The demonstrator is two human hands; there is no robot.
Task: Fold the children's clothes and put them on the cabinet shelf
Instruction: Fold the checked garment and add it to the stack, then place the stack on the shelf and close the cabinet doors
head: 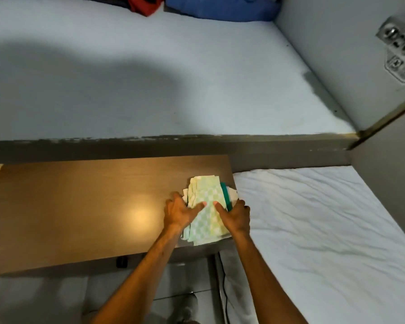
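Observation:
A small stack of folded children's clothes [207, 197] lies at the right end of a brown table [80, 206]; the top piece is checked in pale green and yellow, with a dark green and a white piece under it. My left hand [181, 212] grips the stack's left side, thumb on top. My right hand [235, 216] grips its right side the same way. Above the table, the pale grey cabinet shelf [173, 78] spreads wide, with red clothes [145, 4] and blue clothes [220, 10] at its back.
A bed with a white crumpled sheet [325, 230] lies right of the table. The cabinet's side wall [337, 54] carries a metal hinge [400, 47]. A black cable [223, 288] hangs by the table's right edge. Tiled floor [56, 300] shows below.

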